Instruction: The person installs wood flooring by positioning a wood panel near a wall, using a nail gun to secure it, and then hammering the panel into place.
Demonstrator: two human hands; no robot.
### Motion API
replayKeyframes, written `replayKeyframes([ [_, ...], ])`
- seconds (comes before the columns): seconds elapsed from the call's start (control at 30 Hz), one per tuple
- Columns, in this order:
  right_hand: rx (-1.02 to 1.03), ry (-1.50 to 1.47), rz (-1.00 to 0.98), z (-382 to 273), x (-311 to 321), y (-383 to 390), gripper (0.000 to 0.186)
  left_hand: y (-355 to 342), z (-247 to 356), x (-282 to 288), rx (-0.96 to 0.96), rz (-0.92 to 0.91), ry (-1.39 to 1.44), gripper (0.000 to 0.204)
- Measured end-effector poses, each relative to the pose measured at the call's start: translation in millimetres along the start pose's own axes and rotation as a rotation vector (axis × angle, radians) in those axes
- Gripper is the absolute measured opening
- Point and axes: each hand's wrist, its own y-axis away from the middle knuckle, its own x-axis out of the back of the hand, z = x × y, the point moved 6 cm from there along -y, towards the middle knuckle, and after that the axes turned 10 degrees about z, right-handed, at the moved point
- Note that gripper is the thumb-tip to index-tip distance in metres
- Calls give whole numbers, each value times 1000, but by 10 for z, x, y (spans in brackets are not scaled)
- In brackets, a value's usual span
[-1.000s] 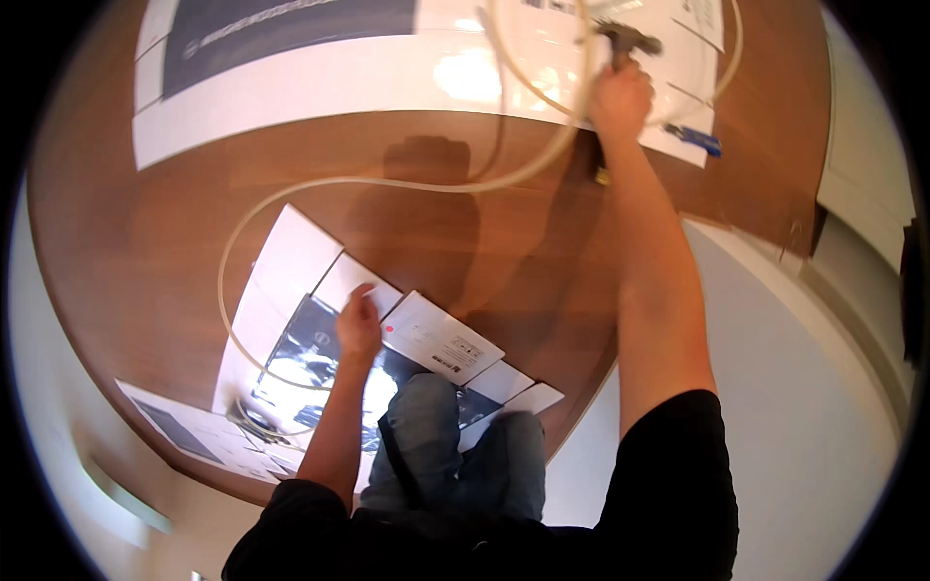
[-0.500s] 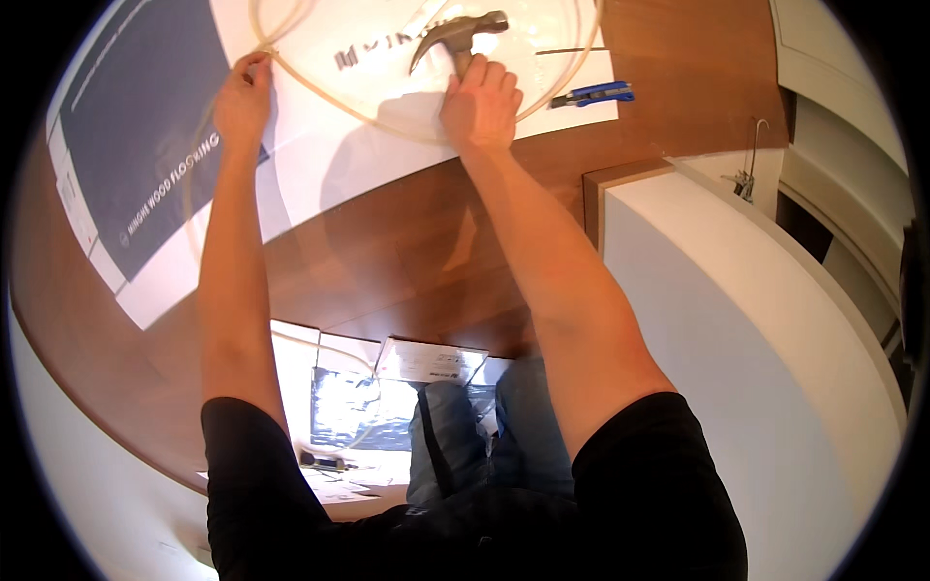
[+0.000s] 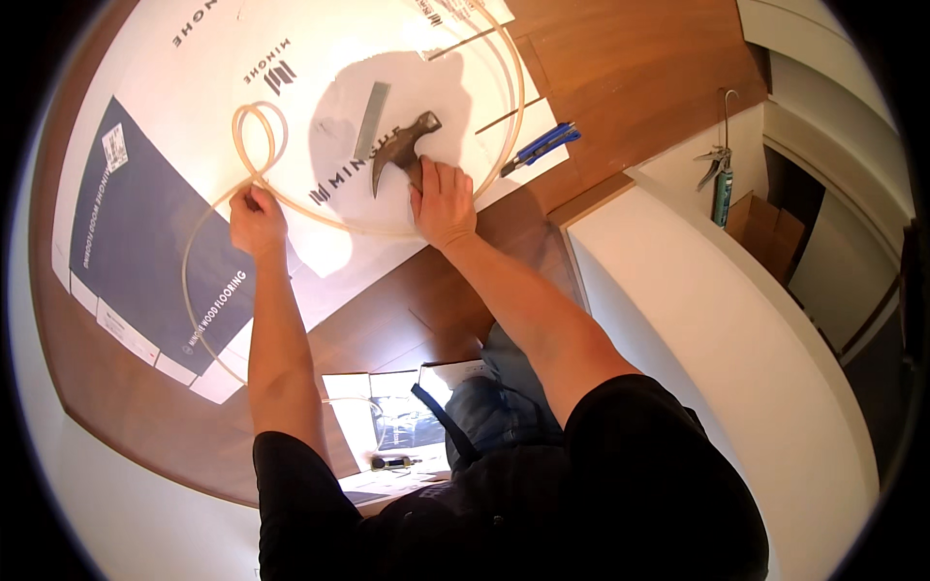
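Note:
My left hand (image 3: 259, 221) is closed in a pinch on a thin, pale, see-through hose (image 3: 522, 92), just below a small loop in it. The hose runs past my right hand and curves up round the far right. My right hand (image 3: 446, 205) grips a claw hammer (image 3: 405, 147) close below its head; the palm hides the handle. The hammer lies over printed white sheeting (image 3: 339, 97). Just beyond it lies a flat grey strip (image 3: 372, 121). To the right of my right hand is a blue utility knife (image 3: 542, 147).
Brown wood flooring (image 3: 639, 68) surrounds the sheeting. A white curved low wall (image 3: 736, 300) bounds the right side. Behind it stand a caulking gun (image 3: 722, 194) and a cardboard box (image 3: 765, 232). A dark-handled tool (image 3: 391, 463) lies near my legs.
The view has shifted, bringing the hose loop, grey strip and caulking gun into fuller sight. Both hands and the hammer appear lower in the picture. Each hand keeps its grip.

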Motion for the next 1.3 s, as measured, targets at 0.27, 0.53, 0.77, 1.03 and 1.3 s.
replayKeyframes([
  [0.27,3,-53,2,26,16,-65,60,-55,24,7,-72,41,-27,22],
  [0.53,-32,-31,-25,96,-12,-73,58,-88,175,53,-65,1,-51,27],
  [0.77,-33,-45,85,77,29,72,55,37,91,84,-95,-11,-3,31],
  [1.03,28,95,315,-40,96,145,36,-9,185,202,-108,-58,2,34],
  [1.3,-32,143,87,-419,861,110,28,178,409,376,-285,-194,131,31],
])
